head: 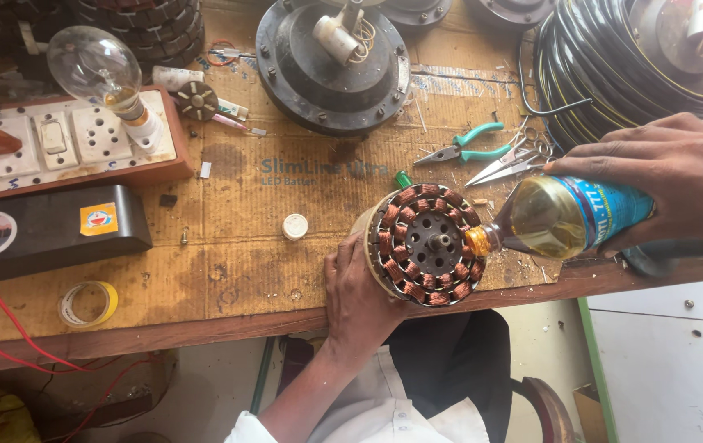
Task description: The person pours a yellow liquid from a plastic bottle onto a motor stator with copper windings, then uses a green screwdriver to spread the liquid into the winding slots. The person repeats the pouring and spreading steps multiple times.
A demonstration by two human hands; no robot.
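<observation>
Right at the bench edge point(204, 324), left hand point(357, 295) clasps the stator point(427, 244); right hand point(680, 176) grips the tilted oil bottle point(565, 217).

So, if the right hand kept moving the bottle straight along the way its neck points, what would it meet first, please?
The right hand tilts the oil bottle leftward, its mouth at the rim of the copper-wound stator. Going straight on, it would likely meet the stator's windings first, though depth is hard to judge.

A clear glass light bulb point(93, 64) stands in a white switchboard point(64, 143) at ten o'clock. Green-handled pliers point(462, 148) lie beside steel scissors point(503, 164) at two o'clock; a yellow tape roll point(87, 303) lies at eight o'clock on the cardboard-covered counter point(245, 246).
</observation>
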